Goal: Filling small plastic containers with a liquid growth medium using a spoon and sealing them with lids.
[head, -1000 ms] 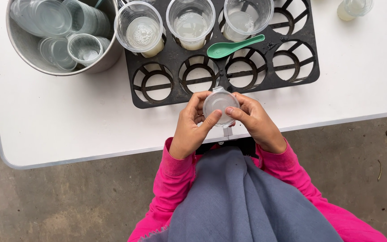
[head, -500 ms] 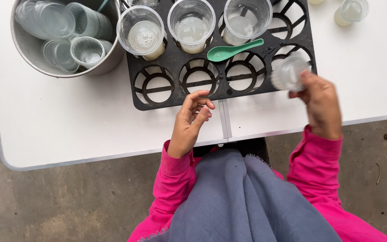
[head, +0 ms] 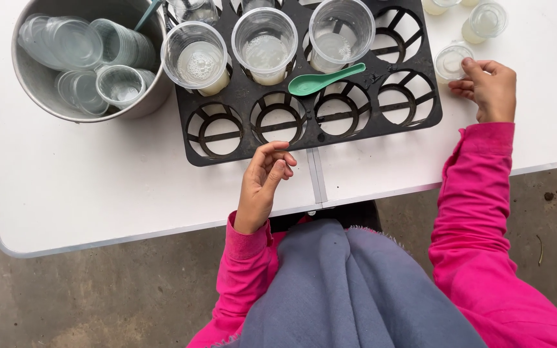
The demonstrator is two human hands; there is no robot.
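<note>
1. The right hand (head: 490,88) is out on the white table (head: 98,187), just past the right edge of the black cup tray (head: 304,138). Its fingers are loosely curled, and the thumb and fingertips touch the side of a small lidded cup (head: 453,62) of pale liquid that stands on the table. It looks more like a light pinch at the rim than a full grasp, though from above I can't tell how firmly it grips.
2. The left hand (head: 263,183) lies on the table at the tray's near edge, holding nothing. Its fingers are bent inward in a relaxed half-curl, and the fingertips sit just beside the tray's rim.
3. Another small lidded cup (head: 485,20) stands a little further back on the table, near the one being touched but apart from it.
4. In the tray, three clear plastic cups (head: 265,44) with a little pale liquid fill the middle row of holes. A green plastic spoon (head: 325,80) lies across the tray just in front of them.
5. A metal bowl (head: 33,84) at the left holds stacks of clear lids and cups.
6. The tray's far row, the top of the bowl and more cups at the upper right are cut off by the frame. Pink sleeves (head: 472,212) and grey cloth (head: 349,290) cover the lap.
</note>
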